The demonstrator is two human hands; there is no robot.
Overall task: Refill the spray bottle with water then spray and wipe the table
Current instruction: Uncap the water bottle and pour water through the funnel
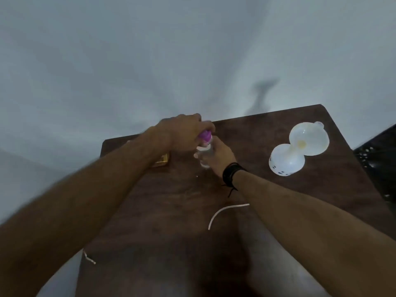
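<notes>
At frame center, my left hand (184, 127) fingers pinch the purple spray head (205, 135) while my right hand (220, 155) wraps the clear spray bottle (204, 155) on the table (171, 200).

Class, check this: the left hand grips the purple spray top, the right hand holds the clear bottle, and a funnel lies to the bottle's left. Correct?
Not quite. The head view shows the funnel lying to the right of the bottle. The left hand does grip the purple spray top; the right hand holds the bottle.

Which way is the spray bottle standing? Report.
Upright: the spray bottle stands on the table, right hand gripping its body, left hand on the purple top.
</notes>
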